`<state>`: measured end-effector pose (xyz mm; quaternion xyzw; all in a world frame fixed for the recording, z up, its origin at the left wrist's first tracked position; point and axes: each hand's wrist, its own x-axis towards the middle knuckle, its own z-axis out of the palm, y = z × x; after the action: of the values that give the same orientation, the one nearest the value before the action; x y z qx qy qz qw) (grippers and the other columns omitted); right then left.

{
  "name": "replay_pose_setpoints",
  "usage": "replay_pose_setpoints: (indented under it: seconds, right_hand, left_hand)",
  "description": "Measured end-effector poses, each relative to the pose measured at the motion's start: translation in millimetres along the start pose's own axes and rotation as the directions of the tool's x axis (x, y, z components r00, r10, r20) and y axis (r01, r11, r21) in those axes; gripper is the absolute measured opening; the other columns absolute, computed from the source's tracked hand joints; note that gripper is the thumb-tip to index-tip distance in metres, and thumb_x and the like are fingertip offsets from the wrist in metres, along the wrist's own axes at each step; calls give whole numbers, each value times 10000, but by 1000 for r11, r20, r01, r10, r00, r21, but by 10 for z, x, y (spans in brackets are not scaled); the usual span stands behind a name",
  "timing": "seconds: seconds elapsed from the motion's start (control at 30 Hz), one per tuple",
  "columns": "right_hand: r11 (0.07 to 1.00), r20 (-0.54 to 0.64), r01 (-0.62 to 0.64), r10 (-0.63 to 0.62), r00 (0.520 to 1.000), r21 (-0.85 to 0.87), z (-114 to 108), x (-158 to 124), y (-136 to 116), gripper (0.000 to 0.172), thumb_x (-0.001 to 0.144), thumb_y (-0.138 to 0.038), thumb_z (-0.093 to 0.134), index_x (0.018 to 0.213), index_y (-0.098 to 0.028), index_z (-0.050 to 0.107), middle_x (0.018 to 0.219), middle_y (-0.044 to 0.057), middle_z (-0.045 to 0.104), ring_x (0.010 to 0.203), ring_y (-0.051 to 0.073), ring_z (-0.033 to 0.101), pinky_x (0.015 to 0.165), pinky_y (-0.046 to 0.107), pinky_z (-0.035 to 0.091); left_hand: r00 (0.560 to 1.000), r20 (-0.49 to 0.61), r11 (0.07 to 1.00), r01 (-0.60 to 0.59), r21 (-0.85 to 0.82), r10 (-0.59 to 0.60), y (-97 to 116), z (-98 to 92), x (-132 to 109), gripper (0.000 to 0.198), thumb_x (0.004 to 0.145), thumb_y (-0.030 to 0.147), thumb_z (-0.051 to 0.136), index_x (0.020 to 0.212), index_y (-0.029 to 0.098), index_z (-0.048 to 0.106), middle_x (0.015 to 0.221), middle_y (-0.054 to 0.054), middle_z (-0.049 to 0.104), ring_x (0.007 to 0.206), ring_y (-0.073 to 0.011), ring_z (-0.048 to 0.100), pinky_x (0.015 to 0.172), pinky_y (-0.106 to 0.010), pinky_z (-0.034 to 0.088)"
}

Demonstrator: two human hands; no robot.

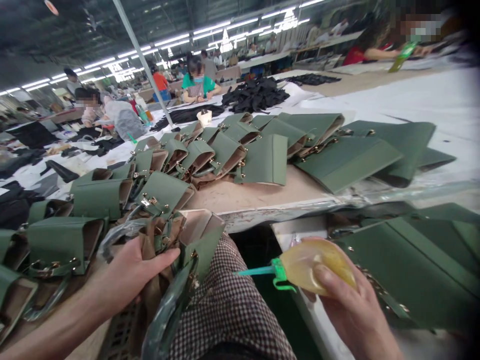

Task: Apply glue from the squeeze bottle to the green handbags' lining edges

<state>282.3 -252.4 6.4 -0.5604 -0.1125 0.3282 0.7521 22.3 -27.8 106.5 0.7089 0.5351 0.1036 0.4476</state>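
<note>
My left hand (129,272) grips a green handbag (187,240) with a tan lining, holding it over my lap near the table's front edge. The bag's plastic-wrapped handle (168,310) hangs down below it. My right hand (347,305) is closed round a yellow squeeze bottle (315,265) with a green cap and a thin teal nozzle (253,271). The nozzle points left toward the bag and stops short of it. Checked fabric (228,305) on my lap lies beneath both.
Several green handbags (225,150) lie in rows across the table (255,192). More green pieces (423,260) are stacked at my right. Black fabric (255,92) is piled further back. Other people sit at the tables behind.
</note>
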Motion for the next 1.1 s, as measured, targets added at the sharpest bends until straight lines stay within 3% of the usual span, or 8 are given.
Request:
replay_pose_setpoints:
  seconds: [0.1,0.2,0.43,0.73,0.87,1.1]
  right_hand:
    - [992,-28,-2,6,1000,129,-44,-54,-117,541,750,-539,901,1174,-245,740,884,60,655,595,171,504,424,234,443]
    - [979,-14,24,-22,1000,204,-122,-71,-146,430,803,-519,860,1108,-234,758,904,73,661,554,153,479,416,242,445]
    - [984,94,154,-162,982,84,1,-44,-134,385,842,-487,871,1059,-202,728,870,54,625,666,186,522,465,228,472]
    - [957,220,273,-246,944,-98,196,-93,-346,491,899,-573,816,1228,-262,628,975,28,653,756,210,558,540,260,495]
    - [942,256,296,-251,934,-157,275,-152,-391,517,894,-605,807,1237,-278,599,980,20,664,786,228,584,558,279,502]
    - [932,326,316,-249,912,-175,367,-173,-281,535,887,-591,814,1267,-289,589,1044,33,690,918,276,623,607,297,489]
  left_hand:
    - [987,-60,978,-136,156,147,108,-48,-55,347,818,547,773,883,206,775,815,-39,798,797,-264,727,736,-346,583]
    - [941,-106,921,-285,267,322,128,-80,-111,334,864,522,739,1024,231,778,961,-31,820,915,-270,738,855,-376,576]
    - [796,-185,788,-481,385,577,192,-88,-250,282,893,435,719,1118,267,729,1004,5,821,887,-221,756,837,-355,570]
    - [722,-192,722,-556,411,665,373,-52,-359,252,885,414,689,1064,237,687,900,-3,808,778,-219,762,706,-338,578]
    - [732,-178,734,-570,369,658,425,-13,-392,285,892,400,692,1133,248,693,971,-7,813,846,-225,767,786,-354,582]
    - [742,-181,734,-538,414,646,449,7,-434,255,884,392,717,1091,242,726,1034,-45,808,926,-263,755,850,-383,549]
